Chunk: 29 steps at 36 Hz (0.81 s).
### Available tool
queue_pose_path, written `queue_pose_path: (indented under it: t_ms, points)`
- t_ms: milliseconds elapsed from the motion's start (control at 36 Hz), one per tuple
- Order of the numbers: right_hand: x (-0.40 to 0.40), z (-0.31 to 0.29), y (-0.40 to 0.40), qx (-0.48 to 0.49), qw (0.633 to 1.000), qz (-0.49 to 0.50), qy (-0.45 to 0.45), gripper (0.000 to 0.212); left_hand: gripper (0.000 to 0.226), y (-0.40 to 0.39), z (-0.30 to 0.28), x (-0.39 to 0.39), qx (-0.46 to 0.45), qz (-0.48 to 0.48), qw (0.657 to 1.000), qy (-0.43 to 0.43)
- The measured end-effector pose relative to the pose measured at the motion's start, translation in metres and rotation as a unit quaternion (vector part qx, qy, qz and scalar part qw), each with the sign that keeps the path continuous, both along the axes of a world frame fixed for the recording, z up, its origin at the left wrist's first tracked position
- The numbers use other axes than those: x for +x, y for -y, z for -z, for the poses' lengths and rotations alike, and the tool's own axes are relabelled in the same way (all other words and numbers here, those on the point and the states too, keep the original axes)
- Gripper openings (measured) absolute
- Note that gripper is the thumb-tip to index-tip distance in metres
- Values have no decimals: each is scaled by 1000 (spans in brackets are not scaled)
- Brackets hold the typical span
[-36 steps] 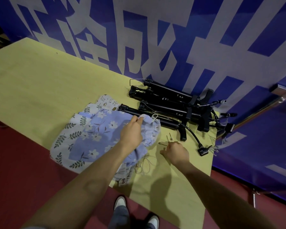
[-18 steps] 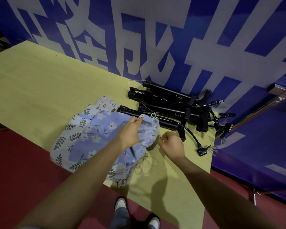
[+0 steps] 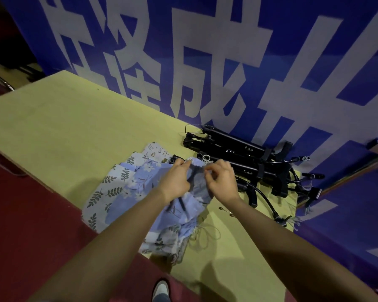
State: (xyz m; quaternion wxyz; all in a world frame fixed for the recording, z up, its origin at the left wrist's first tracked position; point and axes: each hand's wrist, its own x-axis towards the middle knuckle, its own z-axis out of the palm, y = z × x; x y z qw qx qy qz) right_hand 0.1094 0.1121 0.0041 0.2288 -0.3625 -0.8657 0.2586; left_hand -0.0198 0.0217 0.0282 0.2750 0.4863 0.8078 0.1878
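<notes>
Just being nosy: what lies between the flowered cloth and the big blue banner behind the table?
In the head view, a bundle of folded black stands lies on the table between the cloth and the banner.

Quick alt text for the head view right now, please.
The left hand and right hand pinch the far edge of a blue floral cloth lying on a yellow-green table. Behind it lie black folded stands against a blue banner.
</notes>
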Motion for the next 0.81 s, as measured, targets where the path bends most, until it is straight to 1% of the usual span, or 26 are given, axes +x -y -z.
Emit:
queue_pose_path:
  t_ms: [56,139,194,250,306,389,444,528,639,694,806]
  points:
    - [0,-1,-9,3,1000,17,4,15,66,-3,-3,3,-5,-4,1000,-8]
    - [1,3,-26,14,998,47,40,20,56,-11,-4,7,-9,-14,1000,-23]
    - [2,6,-38,-3,994,74,80,27,49,-16,-4,7,-14,-25,999,-30]
    - [4,13,-51,-24,985,92,141,34,42,-19,0,5,-24,-31,998,-40]
    - [8,24,-62,-32,973,79,213,40,35,-21,6,3,-37,-30,998,-49]
    - [10,40,-68,-31,947,24,319,45,31,-24,19,1,-56,-30,997,-54]
    - [8,49,-71,-28,934,0,355,48,31,-28,29,1,-62,-32,997,-44]
    - [5,59,-74,-1,933,-3,359,51,30,-31,37,1,-63,-34,996,-44]
    - [4,72,-80,44,926,-15,375,51,22,-36,41,3,-70,-22,996,-54]
    - [3,74,-82,47,924,-29,379,51,26,-36,41,4,-71,-18,996,-58]
    - [2,72,-83,33,933,-41,357,48,32,-37,41,5,-63,-16,996,-56]
